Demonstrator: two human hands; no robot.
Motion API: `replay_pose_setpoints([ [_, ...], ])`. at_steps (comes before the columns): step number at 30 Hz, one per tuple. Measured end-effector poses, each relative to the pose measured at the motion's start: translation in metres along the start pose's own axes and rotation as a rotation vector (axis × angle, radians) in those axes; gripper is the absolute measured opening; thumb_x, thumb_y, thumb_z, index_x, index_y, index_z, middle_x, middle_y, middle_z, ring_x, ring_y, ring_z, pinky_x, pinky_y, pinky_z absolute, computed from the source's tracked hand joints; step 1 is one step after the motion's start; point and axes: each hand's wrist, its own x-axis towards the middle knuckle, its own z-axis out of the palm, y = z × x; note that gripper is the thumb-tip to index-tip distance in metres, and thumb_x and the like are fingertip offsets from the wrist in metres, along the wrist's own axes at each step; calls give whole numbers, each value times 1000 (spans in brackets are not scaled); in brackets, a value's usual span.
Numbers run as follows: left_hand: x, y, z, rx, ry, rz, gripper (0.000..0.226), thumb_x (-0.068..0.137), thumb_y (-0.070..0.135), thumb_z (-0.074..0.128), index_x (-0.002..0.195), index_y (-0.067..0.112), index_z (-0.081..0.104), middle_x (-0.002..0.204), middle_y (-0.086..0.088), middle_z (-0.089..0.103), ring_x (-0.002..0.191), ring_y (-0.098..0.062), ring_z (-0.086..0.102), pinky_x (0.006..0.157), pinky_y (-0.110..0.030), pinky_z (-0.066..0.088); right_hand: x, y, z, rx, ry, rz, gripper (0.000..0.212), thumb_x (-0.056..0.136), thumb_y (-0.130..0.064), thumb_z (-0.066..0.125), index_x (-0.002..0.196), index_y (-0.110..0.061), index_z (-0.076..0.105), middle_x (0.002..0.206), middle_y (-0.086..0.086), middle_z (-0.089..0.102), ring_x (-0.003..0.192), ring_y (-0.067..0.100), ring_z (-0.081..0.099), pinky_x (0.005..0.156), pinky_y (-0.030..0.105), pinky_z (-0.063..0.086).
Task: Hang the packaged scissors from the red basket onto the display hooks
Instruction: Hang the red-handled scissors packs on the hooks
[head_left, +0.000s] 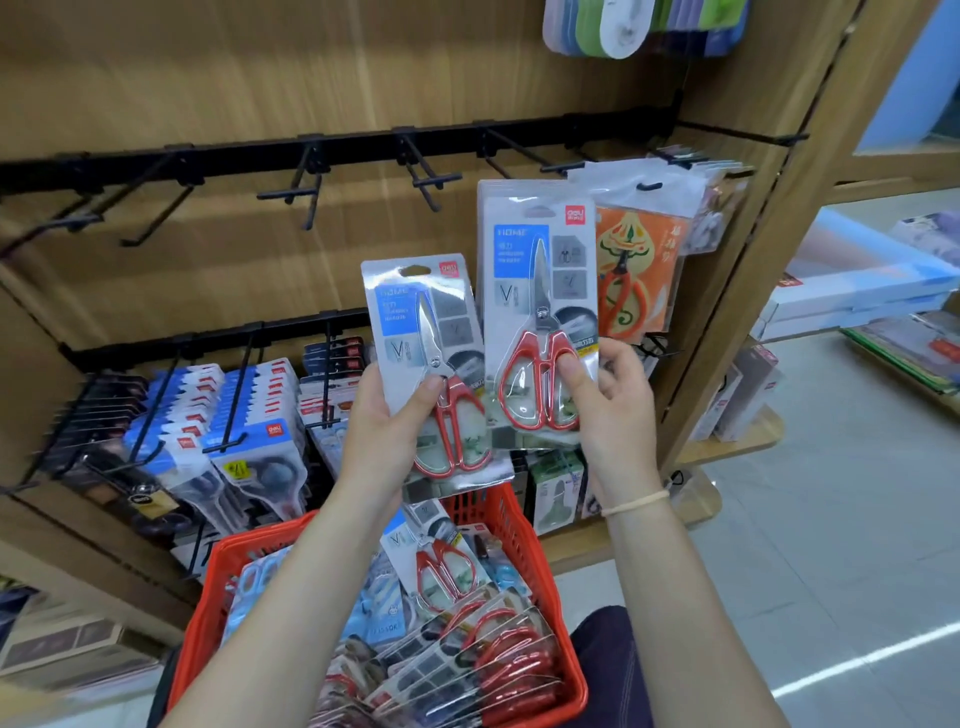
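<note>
Holding: two packaged scissors, one in each hand, raised in front of a wooden display wall.
Left hand (387, 423): grips the lower pack (434, 374) — thumb pressed on the front near the scissor pivot, fingers curled behind the card. This pack tilts slightly to the left.
Right hand (608, 410): pinches the upper pack (540, 312) at its bottom edge, thumb lying over the red handles, fingers behind. The pack stands close to upright, its top just below the upper rail.
Both packs: silver card with a blue label, a red brand square at the top, red-handled scissors under clear plastic. Their inner edges overlap or touch; which one, I cannot tell.
Right wrist: a thin pale band (634, 503).
Upper rail (363, 148): a black bar with several bare hooks (426, 179) sticking out toward the camera.
Right end of the rail: an orange-printed pack (636, 270) with orange-handled scissors hangs there, just beside the upper pack.
Lower rail: rows of blue-and-white packs (244, 405) hang crowded on their hooks.
Red basket (514, 525): sits low in front of the person, under both forearms — filled with more packaged scissors (447, 571), many red-handled, lying flat and overlapping.
</note>
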Motion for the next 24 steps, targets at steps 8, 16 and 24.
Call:
replay_pose_setpoints([
  [8,3,0,8,27,37,20,28,98,22,68,117,41,59,112,21,73,111,-11,69,104,-49,53,31,4,1,-74,55,-4,22,97,-28,67,113,-16,59,80,-7,67,65,-4,57,62,9,42],
  [16,5,-8,4,-20,76,-21,25,99,21,66,115,40,60,114,14,74,110,-14,71,101,-50,55,48,25,13,-197,157,38,11,96,-32,68,99,-30,57,102,-2,66,97,16,61,84,29,48],
  [24,11,-8,-2,-16,73,-37,25,99,25,67,116,42,59,117,15,73,109,-11,71,100,-49,56,72,38,26,-232,150,155,31,95,-39,68,110,-13,59,103,-1,59,93,14,53,78,26,41],
])
